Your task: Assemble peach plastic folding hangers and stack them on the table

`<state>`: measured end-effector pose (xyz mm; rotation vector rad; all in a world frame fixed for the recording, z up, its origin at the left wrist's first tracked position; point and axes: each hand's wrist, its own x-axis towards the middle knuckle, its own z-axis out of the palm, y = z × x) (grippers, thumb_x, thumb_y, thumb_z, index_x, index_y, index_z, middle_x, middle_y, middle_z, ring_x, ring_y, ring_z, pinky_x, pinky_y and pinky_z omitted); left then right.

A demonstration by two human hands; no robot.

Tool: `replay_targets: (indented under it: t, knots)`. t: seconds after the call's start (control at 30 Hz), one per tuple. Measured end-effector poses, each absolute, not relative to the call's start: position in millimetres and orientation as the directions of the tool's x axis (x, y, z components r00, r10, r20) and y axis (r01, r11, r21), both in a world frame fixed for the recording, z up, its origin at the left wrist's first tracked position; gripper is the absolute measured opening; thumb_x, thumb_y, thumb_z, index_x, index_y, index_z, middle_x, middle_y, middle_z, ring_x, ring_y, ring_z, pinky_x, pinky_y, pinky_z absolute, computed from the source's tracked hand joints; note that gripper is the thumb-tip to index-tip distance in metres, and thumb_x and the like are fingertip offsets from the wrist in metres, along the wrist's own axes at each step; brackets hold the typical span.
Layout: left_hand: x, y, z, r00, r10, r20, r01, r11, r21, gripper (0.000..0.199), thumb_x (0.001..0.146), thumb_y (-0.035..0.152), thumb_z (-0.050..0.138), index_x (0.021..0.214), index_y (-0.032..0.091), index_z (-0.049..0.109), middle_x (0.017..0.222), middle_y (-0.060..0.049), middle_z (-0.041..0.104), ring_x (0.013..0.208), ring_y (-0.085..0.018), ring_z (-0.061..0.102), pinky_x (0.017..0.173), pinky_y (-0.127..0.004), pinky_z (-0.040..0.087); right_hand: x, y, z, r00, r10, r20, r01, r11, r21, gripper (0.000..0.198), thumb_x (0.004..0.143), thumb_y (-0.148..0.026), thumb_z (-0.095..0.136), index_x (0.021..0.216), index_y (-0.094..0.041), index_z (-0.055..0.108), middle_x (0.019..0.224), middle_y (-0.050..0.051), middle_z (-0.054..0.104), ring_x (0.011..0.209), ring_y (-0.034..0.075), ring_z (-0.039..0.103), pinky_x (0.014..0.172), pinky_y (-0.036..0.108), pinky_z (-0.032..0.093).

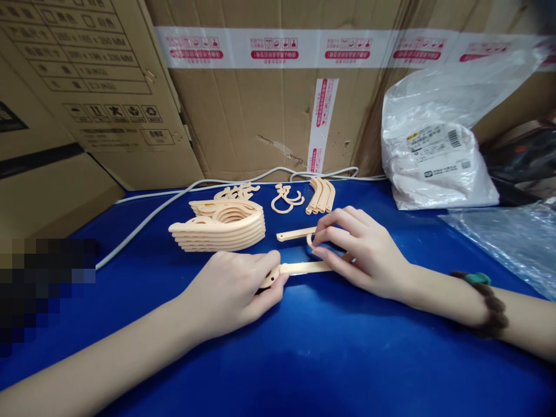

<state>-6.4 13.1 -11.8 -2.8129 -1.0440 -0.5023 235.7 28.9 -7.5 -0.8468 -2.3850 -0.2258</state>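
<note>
My left hand (pixel 243 286) is closed around the end of a beige plastic hanger part, whose small round hole shows by the thumb. From that grip a slim straight hanger arm (pixel 304 267) runs right, passing beneath my right hand (pixel 362 249). The fingers of my right hand are curled, with thumb and fingertips at a thin curved hook (pixel 310 240); its far end is hidden by them. Just behind, another straight hanger arm (pixel 295 234) lies on the blue table, partly covered by the right fingers.
Left of centre sits a stack of beige hanger bodies (pixel 219 231), with small pieces (pixel 238 191) behind. Loose hooks (pixel 284 200) and several curved arms (pixel 320 196) lie at the back. A white cable (pixel 152 217), cardboard boxes (pixel 252 116) and a white plastic bag (pixel 434 156) border the table.
</note>
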Motion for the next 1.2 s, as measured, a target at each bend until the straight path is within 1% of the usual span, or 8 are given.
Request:
replay_targets:
  t: [0.17,0.33,0.5,0.63,0.73,0.93,1.07,1.2]
  knots:
    - [-6,12,-9,0.712,0.632,0.306,0.66,-0.751,0.012,0.025,0.096,0.028,0.038,0.073,0.02,0.045,0.055,0.004,0.057,0.045,-0.013,0.054,0.046,-0.025,0.021,236,33,-9,-0.568,0.663,0.487,0.715,0.691,-0.107,0.027,0.098,-0.032,0.043,0.089,-0.019,0.065,0.114,0.011,0.059,0.1,0.024,0.054,0.084,0.039,0.04]
    - [-5,11,-5,0.721,0.637,0.272,0.66,-0.751,0.009,0.025,0.096,0.026,0.04,0.072,0.02,0.044,0.057,0.004,0.056,0.046,-0.014,0.055,0.045,-0.026,0.023,237,37,-11,-0.559,0.722,0.407,0.74,0.656,-0.147,0.03,0.099,-0.033,0.043,0.091,-0.019,0.069,0.123,0.01,0.062,0.109,0.025,0.056,0.092,0.042,0.039]
    - [-5,11,-7,0.738,0.609,0.291,0.638,-0.77,-0.005,0.024,0.096,0.027,0.041,0.073,0.02,0.045,0.059,0.004,0.057,0.048,-0.013,0.055,0.046,-0.027,0.024,237,39,-12,-0.577,0.725,0.376,0.732,0.663,-0.154,0.031,0.101,-0.03,0.041,0.103,-0.019,0.07,0.11,0.008,0.07,0.108,0.023,0.059,0.094,0.041,0.036]
    - [-7,12,-9,0.764,0.553,0.332,0.596,-0.803,-0.032,0.022,0.095,0.027,0.044,0.075,0.019,0.047,0.06,0.003,0.054,0.051,-0.013,0.051,0.047,-0.027,0.026,236,38,-12,-0.573,0.73,0.374,0.735,0.659,-0.159,0.03,0.1,-0.03,0.042,0.101,-0.019,0.07,0.107,0.007,0.069,0.102,0.022,0.059,0.09,0.04,0.037]
    - [-7,11,-8,0.808,0.483,0.336,0.519,-0.855,-0.019,0.02,0.091,0.03,0.049,0.074,0.02,0.046,0.063,0.003,0.053,0.058,-0.015,0.048,0.05,-0.028,0.028,235,38,-12,-0.568,0.736,0.368,0.737,0.654,-0.173,0.029,0.1,-0.031,0.042,0.1,-0.02,0.069,0.105,0.007,0.068,0.099,0.023,0.057,0.088,0.039,0.037]
    - [-7,11,-3,0.863,0.435,0.257,0.439,-0.897,0.046,0.012,0.081,0.024,0.053,0.074,0.019,0.045,0.069,0.0,0.05,0.066,-0.018,0.041,0.054,-0.03,0.031,235,37,-11,-0.55,0.758,0.351,0.756,0.63,-0.177,0.029,0.1,-0.033,0.041,0.093,-0.02,0.066,0.1,0.007,0.065,0.095,0.022,0.055,0.084,0.037,0.036]
    - [-5,12,0,0.897,0.387,0.214,0.387,-0.921,0.044,0.007,0.072,0.014,0.049,0.07,0.019,0.044,0.07,-0.001,0.047,0.067,-0.018,0.037,0.056,-0.032,0.031,235,37,-10,-0.543,0.764,0.348,0.764,0.621,-0.174,0.028,0.1,-0.03,0.041,0.089,-0.02,0.064,0.097,0.006,0.064,0.092,0.021,0.055,0.081,0.036,0.034]
    - [-4,13,1,0.902,0.386,0.19,0.388,-0.921,0.029,0.007,0.071,0.012,0.047,0.074,0.018,0.046,0.075,-0.003,0.048,0.07,-0.02,0.038,0.061,-0.034,0.032,235,38,-10,-0.533,0.772,0.346,0.768,0.613,-0.184,0.026,0.099,-0.028,0.042,0.088,-0.02,0.064,0.098,0.006,0.064,0.092,0.021,0.055,0.08,0.036,0.033]
